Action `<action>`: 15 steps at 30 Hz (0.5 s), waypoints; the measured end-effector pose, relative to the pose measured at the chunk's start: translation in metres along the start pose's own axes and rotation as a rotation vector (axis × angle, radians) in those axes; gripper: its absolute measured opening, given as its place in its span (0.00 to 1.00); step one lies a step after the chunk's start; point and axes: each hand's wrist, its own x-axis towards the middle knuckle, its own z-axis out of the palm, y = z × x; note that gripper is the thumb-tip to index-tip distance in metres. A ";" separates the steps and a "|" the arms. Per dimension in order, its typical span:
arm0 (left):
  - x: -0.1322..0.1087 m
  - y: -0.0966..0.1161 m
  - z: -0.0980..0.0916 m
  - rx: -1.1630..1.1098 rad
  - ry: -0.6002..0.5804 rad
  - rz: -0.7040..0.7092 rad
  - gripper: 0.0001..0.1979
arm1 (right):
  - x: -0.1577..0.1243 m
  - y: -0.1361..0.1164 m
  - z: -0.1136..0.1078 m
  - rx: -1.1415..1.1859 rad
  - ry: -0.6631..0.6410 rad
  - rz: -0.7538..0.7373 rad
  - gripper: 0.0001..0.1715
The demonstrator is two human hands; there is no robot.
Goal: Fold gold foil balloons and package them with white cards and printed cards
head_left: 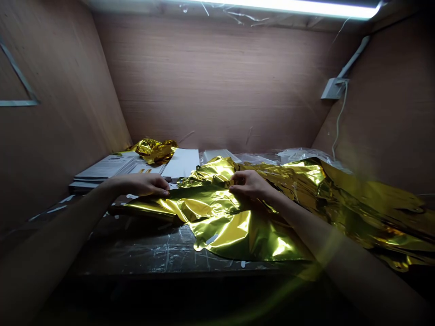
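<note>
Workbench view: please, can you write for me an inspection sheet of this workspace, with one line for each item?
Surface: dark bench top, scratched, with white specks.
Work things: gold foil sheet, creased, spreading to the right across the bench.
Clutter: crumpled gold foil on white papers at the back; clear plastic film behind the sheet.
Hands: left hand and right hand both pinch the sheet.
Cables: white cable hanging from a grey wall box.
Surroundings: wood-panelled walls; lit tube lamp overhead.

One left hand, one right hand, one gold foil sheet, one crumpled foil wad
</note>
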 end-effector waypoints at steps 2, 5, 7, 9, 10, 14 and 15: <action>0.002 0.000 0.001 0.048 -0.002 0.012 0.21 | 0.001 0.001 -0.001 0.025 0.012 0.034 0.15; 0.005 0.000 0.003 0.103 0.001 0.035 0.22 | 0.002 0.003 -0.004 0.061 0.002 0.118 0.16; 0.006 0.001 0.004 0.139 0.007 0.050 0.22 | 0.003 0.004 -0.007 0.044 0.008 0.191 0.17; 0.007 0.002 0.005 0.177 0.005 0.065 0.22 | 0.003 0.006 -0.010 0.048 0.007 0.256 0.19; 0.007 0.002 0.005 0.189 0.002 0.073 0.21 | 0.003 0.006 -0.011 0.060 0.001 0.277 0.21; 0.009 0.002 0.008 0.213 0.007 0.086 0.22 | 0.003 0.007 -0.014 -0.008 -0.003 0.294 0.25; 0.009 0.001 0.009 0.235 0.050 0.087 0.21 | 0.003 0.007 -0.014 -0.054 -0.002 0.289 0.25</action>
